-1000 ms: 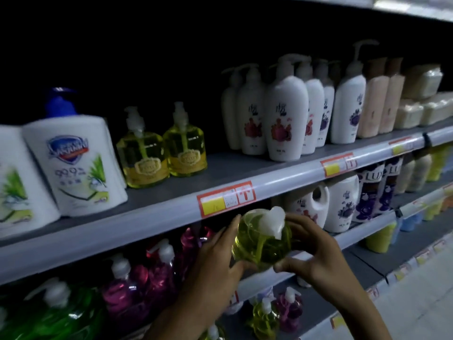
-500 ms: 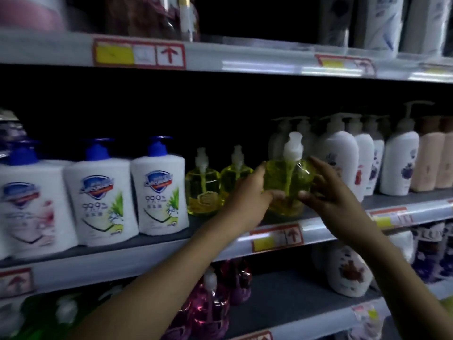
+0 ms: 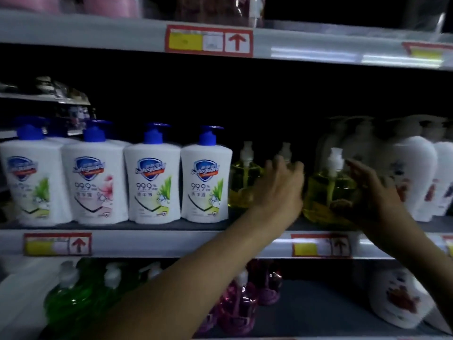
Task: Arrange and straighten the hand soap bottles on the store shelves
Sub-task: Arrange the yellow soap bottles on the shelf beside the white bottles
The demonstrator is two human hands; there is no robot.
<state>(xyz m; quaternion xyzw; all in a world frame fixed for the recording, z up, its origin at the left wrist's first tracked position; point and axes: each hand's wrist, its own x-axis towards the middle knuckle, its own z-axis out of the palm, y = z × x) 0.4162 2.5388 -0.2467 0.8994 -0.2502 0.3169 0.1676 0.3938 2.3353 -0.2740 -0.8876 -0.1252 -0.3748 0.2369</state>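
On the middle shelf [image 3: 171, 241]: left hand [image 3: 279, 190] and right hand [image 3: 375, 192] are reaching in, with the front yellow bottle [image 3: 326, 195] between them.
Far left, four white Safeguard bottles [image 3: 152, 182] with blue pumps are standing upright in a tight row. Just beside them a rear yellow bottle [image 3: 241, 190] is standing upright. Left hand is hovering in front of a second rear bottle, only its pump [image 3: 285, 149] showing. Fingers are spreading loosely and gripping nothing visible; contact is unclear through blur. Front yellow bottle is sitting upright near the shelf edge, above a price tag [image 3: 320, 245]. Right hand is lying against its right side, fingers mostly straight; can't tell whether it's gripping. White bottles [image 3: 416, 177] are standing just right of that.
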